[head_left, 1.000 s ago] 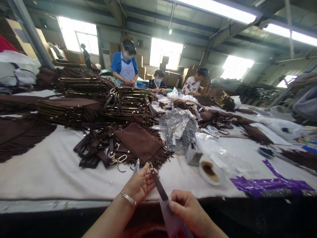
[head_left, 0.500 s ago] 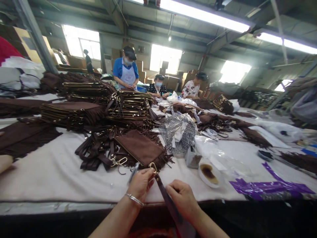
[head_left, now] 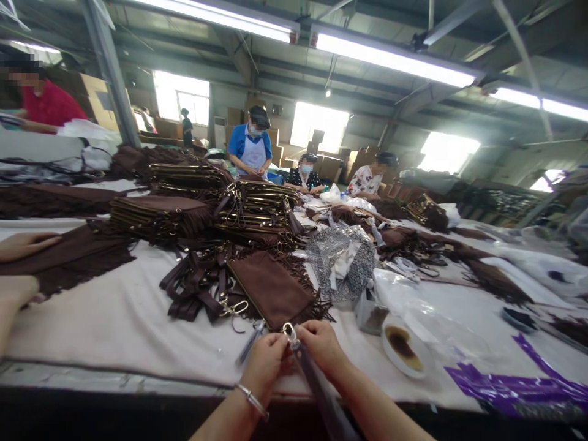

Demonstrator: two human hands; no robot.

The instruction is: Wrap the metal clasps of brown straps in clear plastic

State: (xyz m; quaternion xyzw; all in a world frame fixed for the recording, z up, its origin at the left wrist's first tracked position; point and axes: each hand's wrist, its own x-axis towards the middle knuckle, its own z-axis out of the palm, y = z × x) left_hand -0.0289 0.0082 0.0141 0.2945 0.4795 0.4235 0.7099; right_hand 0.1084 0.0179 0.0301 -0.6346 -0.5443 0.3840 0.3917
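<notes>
A brown fringed pouch lies flat on the pale cloth, its near corner at a metal clasp. My left hand, with a bracelet at the wrist, pinches the clasp from the left. From the other side, my right hand is closed at the clasp and the top of a dark strap, which hangs over the table's front edge. Left of the pouch is a heap of dark straps with metal hooks.
Stacked brown pouches stand behind the straps. A crumpled speckled bag, a small metal block, a dish of brown liquid and purple plastic lie rightward. Another person's hand rests at the left; other people sit or stand behind.
My right hand has moved up the strap to the clasp, beside my left hand. The view has shifted left, showing a person in red and another person's hand on brown material.
</notes>
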